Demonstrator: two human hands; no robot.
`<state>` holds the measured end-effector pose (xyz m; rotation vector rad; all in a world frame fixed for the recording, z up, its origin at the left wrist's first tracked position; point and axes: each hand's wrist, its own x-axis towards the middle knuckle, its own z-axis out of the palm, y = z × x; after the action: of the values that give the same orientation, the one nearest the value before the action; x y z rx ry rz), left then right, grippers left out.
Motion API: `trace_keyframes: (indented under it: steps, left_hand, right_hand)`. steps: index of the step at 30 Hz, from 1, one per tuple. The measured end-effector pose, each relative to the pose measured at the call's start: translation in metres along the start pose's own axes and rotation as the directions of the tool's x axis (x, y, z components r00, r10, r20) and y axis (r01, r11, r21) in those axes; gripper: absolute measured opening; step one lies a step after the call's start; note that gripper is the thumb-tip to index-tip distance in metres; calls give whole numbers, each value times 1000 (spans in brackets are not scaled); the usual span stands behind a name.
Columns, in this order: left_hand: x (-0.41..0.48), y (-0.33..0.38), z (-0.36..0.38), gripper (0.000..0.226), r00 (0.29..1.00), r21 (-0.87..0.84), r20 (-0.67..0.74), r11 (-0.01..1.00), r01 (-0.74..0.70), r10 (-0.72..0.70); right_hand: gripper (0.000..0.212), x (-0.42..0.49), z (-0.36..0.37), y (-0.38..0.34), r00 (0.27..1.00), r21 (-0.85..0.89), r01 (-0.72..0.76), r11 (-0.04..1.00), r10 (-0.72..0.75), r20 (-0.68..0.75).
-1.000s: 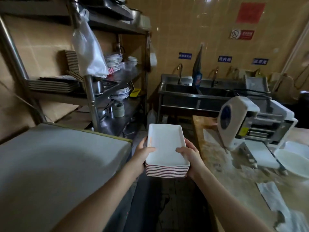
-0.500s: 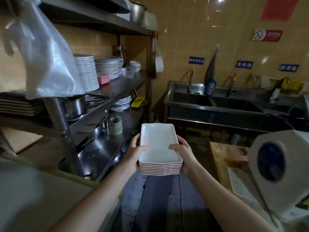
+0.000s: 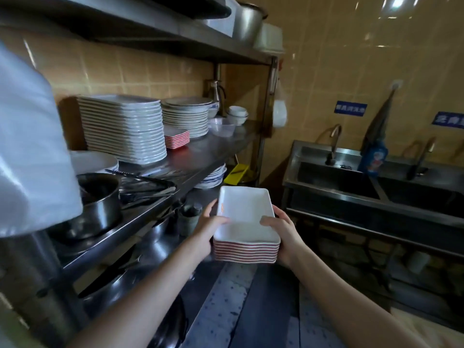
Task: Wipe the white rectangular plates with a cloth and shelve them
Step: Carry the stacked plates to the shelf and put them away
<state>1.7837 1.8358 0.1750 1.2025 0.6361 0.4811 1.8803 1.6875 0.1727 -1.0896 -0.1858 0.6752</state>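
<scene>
Carrying a stack of white rectangular plates in mid-air, near the steel shelf but not touching it. Grip: left hand and right hand each curled round one long side, thumbs over the top rim. Est. handling: rigid, glossy, prob. slippery, chip-prone; stack fairly heavy. Hold low on both sides, keep level. A red-edged stack sits on the shelf.

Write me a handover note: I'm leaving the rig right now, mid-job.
Left grip and right grip each hold a side of the stack of white rectangular plates, in the air beside the steel rack.
Done: plates stacked; whether they were wiped cannot be told.
Left: set the stack on the middle shelf, probably by the matching red-edged stack.
</scene>
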Motion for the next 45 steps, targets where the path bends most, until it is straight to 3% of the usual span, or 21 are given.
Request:
trace_keyframes:
  steps: [3,14,30,37,45]
  left_hand:
    - [52,16,17,65,998,-1,-20,998,-56,56]
    - [201,83,73,57,945,-67,-270,976,-209,184]
    - [358,154,22,58,776,-79,-578,929,-362,253]
    - [406,193,-14,52,675,-4,-670,907,-420,309]
    - [431,210,-34,49,561,51,-763,895,-442,321]
  right_hand:
    - [58,62,1,-19,1000,-25,4,1000,-3,23]
    - [52,271,30,-102,943,-150,9,989,41,331]
    - [50,465,156,-112,857,-282,-19,959,161,490]
    - [46,515,228,-116,696,-176,-74,982,177,696]
    - [52,563,276,-105,553,-270,-96,958,277,786]
